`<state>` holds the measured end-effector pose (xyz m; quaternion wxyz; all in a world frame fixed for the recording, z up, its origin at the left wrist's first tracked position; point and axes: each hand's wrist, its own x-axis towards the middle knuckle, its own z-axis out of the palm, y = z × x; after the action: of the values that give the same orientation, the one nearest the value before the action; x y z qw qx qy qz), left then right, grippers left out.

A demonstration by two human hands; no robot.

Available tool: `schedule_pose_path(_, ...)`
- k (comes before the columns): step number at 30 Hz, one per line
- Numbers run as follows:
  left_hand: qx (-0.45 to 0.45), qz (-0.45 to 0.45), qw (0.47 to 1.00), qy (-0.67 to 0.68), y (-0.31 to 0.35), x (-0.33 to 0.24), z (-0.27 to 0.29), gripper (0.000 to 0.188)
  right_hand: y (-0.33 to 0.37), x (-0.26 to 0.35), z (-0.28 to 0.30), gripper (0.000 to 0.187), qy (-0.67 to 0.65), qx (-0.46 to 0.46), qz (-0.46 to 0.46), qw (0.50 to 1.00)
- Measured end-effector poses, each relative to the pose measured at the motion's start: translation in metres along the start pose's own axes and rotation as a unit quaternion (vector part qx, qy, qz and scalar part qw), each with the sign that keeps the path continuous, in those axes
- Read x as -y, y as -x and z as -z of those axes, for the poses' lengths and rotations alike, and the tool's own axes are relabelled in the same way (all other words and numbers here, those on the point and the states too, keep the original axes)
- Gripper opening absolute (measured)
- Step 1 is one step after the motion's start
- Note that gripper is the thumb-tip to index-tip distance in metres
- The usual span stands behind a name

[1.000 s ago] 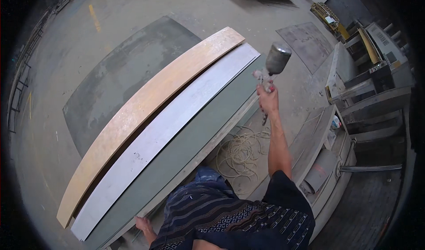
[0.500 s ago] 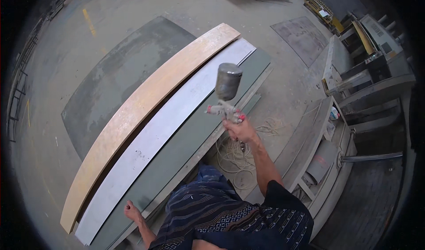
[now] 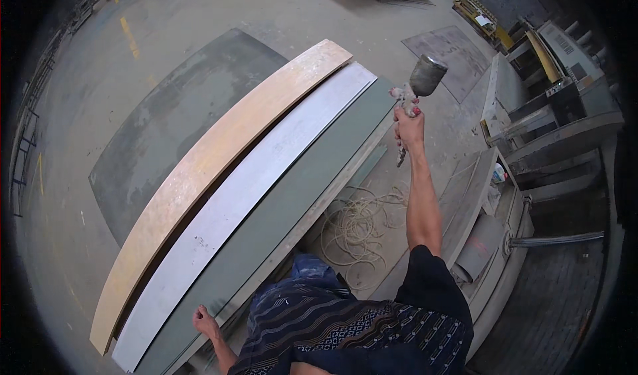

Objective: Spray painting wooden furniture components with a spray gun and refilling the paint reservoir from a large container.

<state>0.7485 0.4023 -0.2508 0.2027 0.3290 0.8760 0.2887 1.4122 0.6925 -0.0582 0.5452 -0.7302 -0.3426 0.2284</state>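
Observation:
My right hand (image 3: pixel 409 128) is wrapped round the handle of a paint spray gun (image 3: pixel 405 97), whose dull metal cup (image 3: pixel 428 75) sits on top, tilted to the right. The gun is held out past the far right end of a green-grey board (image 3: pixel 292 182). Beside that board lies a long white panel (image 3: pixel 249 209), with a few dark specks toward its near end. My left hand (image 3: pixel 205 322) hovers by the near end of the green-grey board, fingers curled in, with nothing visible in them.
A pale wooden board (image 3: pixel 219 159) lies beyond the white panel. Coiled hose (image 3: pixel 355 225) is heaped on the floor below the bench edge. Dark flat sheets (image 3: pixel 193 102) lie farther off. A machine with shelves (image 3: pixel 488 242) stands at my right.
My right hand has swung the spray gun away and to the right, toward the boards' far end, with the cup now leaning right. My left hand has barely moved.

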Motion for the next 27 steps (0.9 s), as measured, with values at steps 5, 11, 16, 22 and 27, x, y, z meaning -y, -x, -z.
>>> schedule_pose_path(5, 0.018, 0.066, 0.996, -0.057, 0.008, -0.014, -0.013, 0.036, -0.021, 0.003, 0.009, 0.025, -0.002, -0.066, 0.005, 0.998)
schedule_pose_path(11, 0.03, 0.053, 0.998, -0.034, 0.007, -0.025, -0.018, 0.031, -0.023, -0.009, 0.015, 0.024, 0.109, -0.066, 0.023, 0.992)
schedule_pose_path(16, 0.092, -0.258, 0.947, -0.166, -0.047, -0.069, -0.041, 0.046, 0.001, -0.016, 0.011, 0.027, 0.059, -0.037, 0.037, 0.997)
schedule_pose_path(22, 0.264, -0.45, 0.813, -0.26, -0.101, -0.181, -0.133, 0.122, 0.061, -0.015, -0.01, 0.027, 0.042, -0.002, -0.027, 0.999)
schedule_pose_path(27, 0.285, -0.422, 0.784, -0.355, -0.096, -0.246, -0.179, 0.133, 0.077, -0.013, -0.002, 0.025, -0.006, 0.024, -0.019, 1.0)
